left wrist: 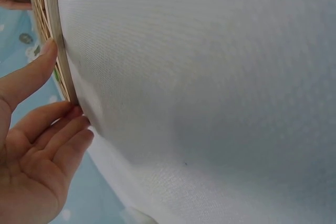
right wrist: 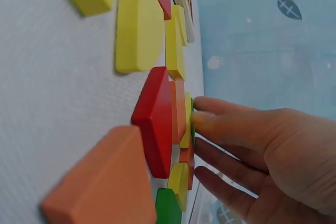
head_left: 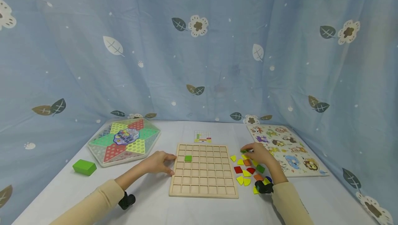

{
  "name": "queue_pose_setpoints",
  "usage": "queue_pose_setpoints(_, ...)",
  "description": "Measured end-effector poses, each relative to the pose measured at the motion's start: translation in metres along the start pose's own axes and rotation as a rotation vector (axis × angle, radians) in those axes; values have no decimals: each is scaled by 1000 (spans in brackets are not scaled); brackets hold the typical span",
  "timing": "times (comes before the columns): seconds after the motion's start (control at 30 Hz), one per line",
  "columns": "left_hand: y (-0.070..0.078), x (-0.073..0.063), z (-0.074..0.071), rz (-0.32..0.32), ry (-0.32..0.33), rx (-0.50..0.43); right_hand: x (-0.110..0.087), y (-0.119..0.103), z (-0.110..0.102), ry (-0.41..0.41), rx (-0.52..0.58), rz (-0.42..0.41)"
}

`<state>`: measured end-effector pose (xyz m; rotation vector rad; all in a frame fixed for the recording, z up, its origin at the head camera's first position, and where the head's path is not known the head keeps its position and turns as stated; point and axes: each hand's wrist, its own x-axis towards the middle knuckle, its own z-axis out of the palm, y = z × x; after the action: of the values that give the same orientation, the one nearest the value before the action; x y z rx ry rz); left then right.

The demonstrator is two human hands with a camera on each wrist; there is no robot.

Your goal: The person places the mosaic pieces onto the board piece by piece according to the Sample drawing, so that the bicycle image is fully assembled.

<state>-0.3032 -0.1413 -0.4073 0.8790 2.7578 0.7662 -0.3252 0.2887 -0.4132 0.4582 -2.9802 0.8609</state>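
Note:
A square wooden grid board (head_left: 203,196) lies on the table with one green square block (head_left: 188,158) in a cell at its upper left. My left hand (head_left: 160,162) touches the board's left edge with thumb and fingertips, the fingers fairly straight; the left wrist view shows the thumb (left wrist: 32,77) against the rim. At the far end of a loose pile of pieces, my right hand (head_left: 259,154) pinches a green block (head_left: 244,151), mostly hidden by the fingers. Yellow pieces (head_left: 246,173), a red square (head_left: 237,169) and orange pieces (head_left: 247,162) lie beside it.
A small printed pattern card (head_left: 202,136) lies behind the board. At left are a Chinese checkers board (head_left: 125,140) and a green box-shaped block (head_left: 84,167). An animal puzzle board (head_left: 287,149) lies at right. A blue curtain (head_left: 199,62) hangs behind.

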Motion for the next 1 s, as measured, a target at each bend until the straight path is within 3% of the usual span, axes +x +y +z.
queue_pose_setpoints(0.37, 3, -3, -2, -3, -13, -4, -1, 5, 1, 64, 14, -17)
queue_pose_setpoints(0.77, 4, -1, -3, -11, -11, 8, 1, 6, 1, 73, 35, 36)
queue_pose_setpoints(1.0, 4, -1, -3, -11, -12, 1, 1, 6, 2, 76, 20, 24)
